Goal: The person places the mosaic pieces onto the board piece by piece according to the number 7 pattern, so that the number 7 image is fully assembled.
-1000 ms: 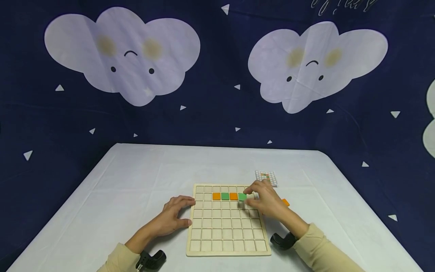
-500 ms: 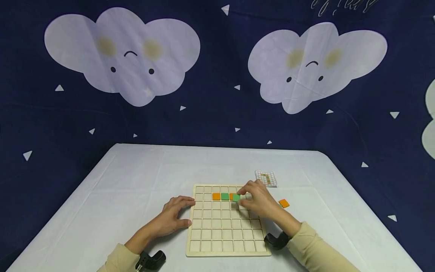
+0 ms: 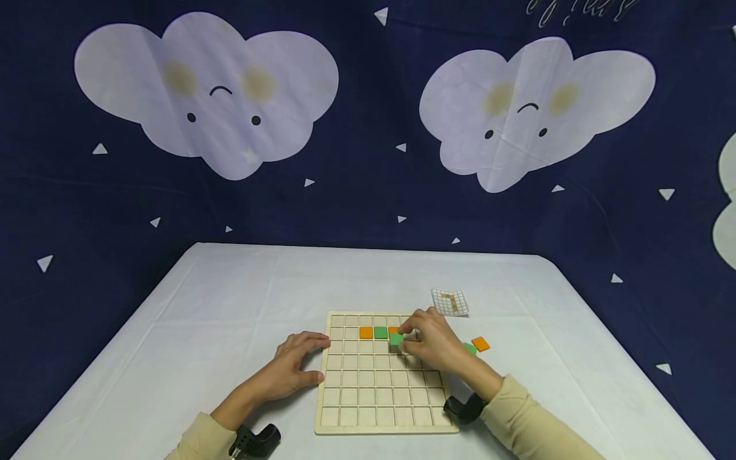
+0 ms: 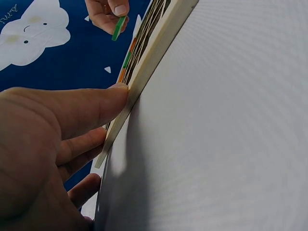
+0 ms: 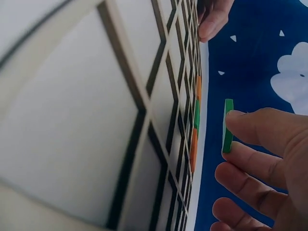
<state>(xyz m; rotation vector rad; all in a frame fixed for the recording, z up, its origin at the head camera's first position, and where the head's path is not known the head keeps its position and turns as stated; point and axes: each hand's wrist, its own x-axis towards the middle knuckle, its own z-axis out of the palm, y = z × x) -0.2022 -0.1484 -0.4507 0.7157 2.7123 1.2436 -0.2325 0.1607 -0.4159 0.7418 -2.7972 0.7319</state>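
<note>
A pale wooden grid board (image 3: 376, 397) lies on the table. In one of its upper rows sit an orange tile (image 3: 366, 332), a green tile (image 3: 381, 332) and a second orange tile (image 3: 393, 329), side by side. My right hand (image 3: 434, 342) pinches another green tile (image 3: 395, 340) between thumb and fingers. The right wrist view shows this held green tile (image 5: 228, 126) raised off the grid. At the board's left edge rests my left hand (image 3: 294, 363), fingers spread; its thumb (image 4: 96, 108) touches the rim in the left wrist view.
Right of the board lie a loose green tile (image 3: 469, 348), partly behind my right forearm, and a loose orange tile (image 3: 480, 344). A small card printed with a coloured grid (image 3: 450, 302) lies beyond the board's upper right corner. A dark cloud-print cloth (image 3: 368, 191) hangs behind the table.
My right hand has moved left and slightly nearer with the pinched green tile, from the cell right of the row to over the second orange tile's lower edge. The left hand stays put.
</note>
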